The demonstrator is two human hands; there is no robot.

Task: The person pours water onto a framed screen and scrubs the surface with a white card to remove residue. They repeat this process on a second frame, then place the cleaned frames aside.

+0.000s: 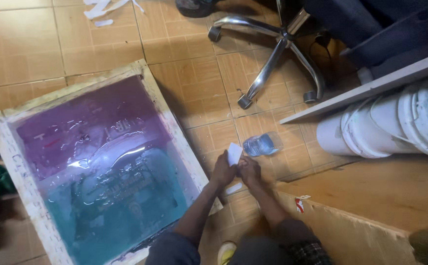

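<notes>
- both hands meet low over the tiled floor [101, 44]; the left hand [223, 171] and right hand [250, 169] are touching or nearly so, knuckles up.
- the left hand is closed on a small white card [234, 153], pinched at its lower edge; the card stands up out of the fingers with its long axis running up and away from the person, tilted slightly to the right.
- the right hand is curled in beside the left, just under the card's lower corner; whether it also grips the card or only rests against the other hand i cannot tell.
- a clear plastic bottle [262, 145] lies on its side on the floor just beyond and to the right of the grip, its long axis roughly left to right; the right hand is the nearer one to it, and the card's top edge comes close to the bottle's near end without clearly touching.
- a small white scrap [233, 188] lies on the tiles just below the hands, toward the person.
- left of the grip, a wooden-framed printing screen [94, 167] lies flat, wet with purple and teal ink; its right rail runs just beside the left forearm.
- farther beyond the grip stands an office chair base [273, 54]; to the right, white buckets [390, 122] lie under a shelf, above a brown board [371, 206].
</notes>
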